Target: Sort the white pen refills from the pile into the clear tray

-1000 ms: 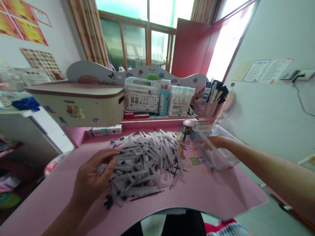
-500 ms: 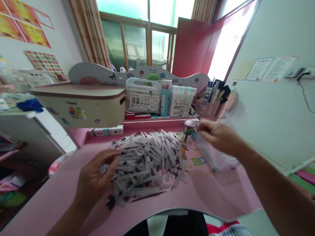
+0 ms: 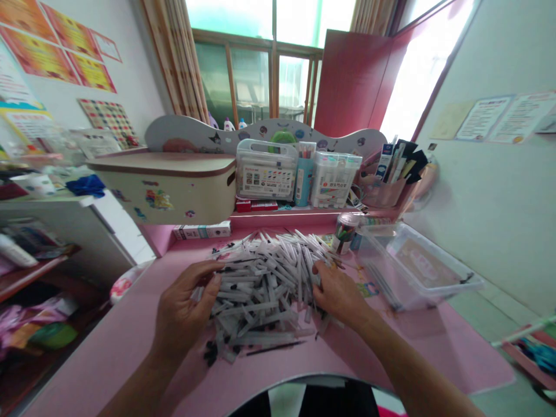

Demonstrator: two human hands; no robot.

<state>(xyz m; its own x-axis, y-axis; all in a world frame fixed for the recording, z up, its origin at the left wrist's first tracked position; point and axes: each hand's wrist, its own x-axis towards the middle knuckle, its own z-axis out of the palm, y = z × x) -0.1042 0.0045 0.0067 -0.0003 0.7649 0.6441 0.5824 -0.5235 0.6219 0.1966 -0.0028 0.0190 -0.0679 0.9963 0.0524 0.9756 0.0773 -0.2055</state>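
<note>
A heaped pile of thin white and translucent pen-like sticks (image 3: 264, 289), some with black parts, lies on the pink desk (image 3: 434, 347). My left hand (image 3: 185, 307) cups the left edge of the pile, thumb and fingers apart; a whitish piece shows in the gap, and I cannot tell whether it is held. At the pile's right edge, my right hand (image 3: 341, 292) has bent fingers pressed in among the sticks, with the fingertips partly hidden. A clear plastic box (image 3: 452, 289) stands on the desk to the right of that hand.
Behind the pile stands a clear jar of coloured items (image 3: 346, 234). A raised shelf holds a cream storage bin (image 3: 174, 191), marker cases (image 3: 267, 174) and a pen holder (image 3: 382, 188). Long grey sticks (image 3: 382, 284) lie beside the clear box.
My right hand has come down and left from over the clear box to the pile's right edge. My left hand stays at the pile, and the view has turned slightly left.
</note>
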